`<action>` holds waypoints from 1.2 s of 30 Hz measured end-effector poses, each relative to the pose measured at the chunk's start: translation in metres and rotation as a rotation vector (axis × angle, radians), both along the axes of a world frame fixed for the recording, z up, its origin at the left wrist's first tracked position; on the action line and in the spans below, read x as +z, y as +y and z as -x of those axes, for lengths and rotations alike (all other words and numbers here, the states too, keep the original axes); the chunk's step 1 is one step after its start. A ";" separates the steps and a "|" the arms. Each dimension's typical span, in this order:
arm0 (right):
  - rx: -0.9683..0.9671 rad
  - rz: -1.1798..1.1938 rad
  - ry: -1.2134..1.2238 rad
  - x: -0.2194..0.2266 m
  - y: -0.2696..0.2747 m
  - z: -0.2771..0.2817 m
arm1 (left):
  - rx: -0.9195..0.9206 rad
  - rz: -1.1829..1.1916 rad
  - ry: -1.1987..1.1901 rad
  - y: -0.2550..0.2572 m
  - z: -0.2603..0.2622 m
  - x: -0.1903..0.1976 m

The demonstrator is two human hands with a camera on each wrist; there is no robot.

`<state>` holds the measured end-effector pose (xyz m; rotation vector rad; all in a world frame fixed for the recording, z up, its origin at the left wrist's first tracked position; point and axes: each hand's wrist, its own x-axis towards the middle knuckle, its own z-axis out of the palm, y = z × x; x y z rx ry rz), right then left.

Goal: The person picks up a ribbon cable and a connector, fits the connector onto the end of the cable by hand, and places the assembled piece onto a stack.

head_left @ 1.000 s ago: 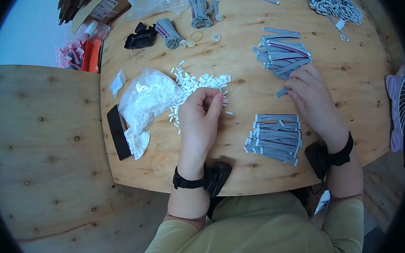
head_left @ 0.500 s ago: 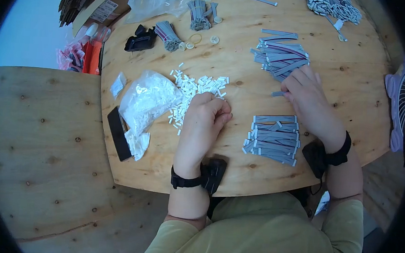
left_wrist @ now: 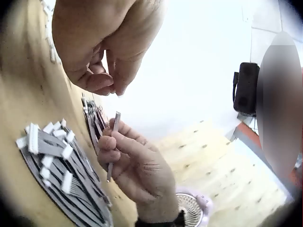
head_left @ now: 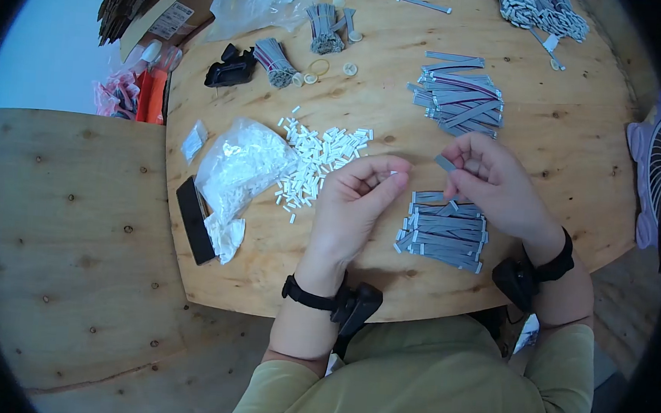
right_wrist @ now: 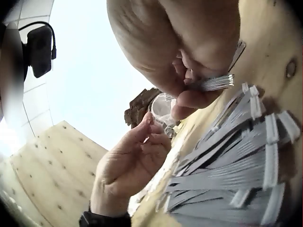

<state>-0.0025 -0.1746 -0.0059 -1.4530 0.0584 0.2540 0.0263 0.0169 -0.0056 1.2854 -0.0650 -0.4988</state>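
Note:
My left hand [head_left: 357,200] pinches a small white connector housing [head_left: 394,172], mostly hidden by the thumb and forefinger. Facing it, my right hand [head_left: 498,183] holds a short grey ribbon cable [head_left: 444,163] between thumb and fingers. In the right wrist view the bare metal ends of that cable [right_wrist: 220,83] stick out past the fingertips. Loose white connector housings [head_left: 326,149] lie scattered left of my left hand. Below my right hand is a stack of grey cables [head_left: 450,233] with white connectors on their ends. Another pile of grey cables [head_left: 458,93] lies beyond the right hand.
A clear plastic bag [head_left: 242,159] of white pieces sits beside a dark flat case [head_left: 195,221] on the wooden table [head_left: 371,285]. Bundled cables [head_left: 275,61], a black holder [head_left: 231,68] and a cardboard box [head_left: 180,8] stand farther back. A purple fan [head_left: 650,181] is at the right edge.
The right hand has come away from the far pile toward me, bringing a ribbon cable. My left hand has left the loose housings and moved right, nearer the right hand, with a housing between its fingertips.

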 end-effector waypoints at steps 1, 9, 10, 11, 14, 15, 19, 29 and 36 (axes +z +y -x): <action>0.015 -0.063 0.045 0.001 0.000 0.000 | -0.004 0.068 0.037 -0.001 0.001 -0.001; 0.080 -0.147 0.148 0.007 -0.002 0.001 | 0.017 0.275 0.247 -0.009 0.004 0.002; 0.080 -0.154 0.150 0.008 -0.002 0.001 | 0.030 0.276 0.243 -0.010 0.005 0.002; 0.074 -0.159 0.154 0.007 -0.002 0.002 | 0.030 0.224 0.141 -0.011 0.005 0.001; 0.058 -0.176 0.166 0.008 -0.002 0.002 | 0.006 0.073 -0.101 -0.012 0.006 0.000; 0.056 -0.181 0.171 0.011 -0.002 0.003 | -0.017 0.027 -0.140 -0.012 0.008 0.000; 0.085 -0.226 0.137 0.012 0.000 0.005 | -0.068 -0.072 -0.173 -0.014 0.011 0.002; 0.101 -0.193 0.091 0.014 0.003 0.010 | -0.113 0.018 -0.148 -0.010 0.011 0.000; 0.112 -0.178 0.079 0.013 0.004 0.011 | -0.094 -0.008 -0.057 -0.011 0.012 0.008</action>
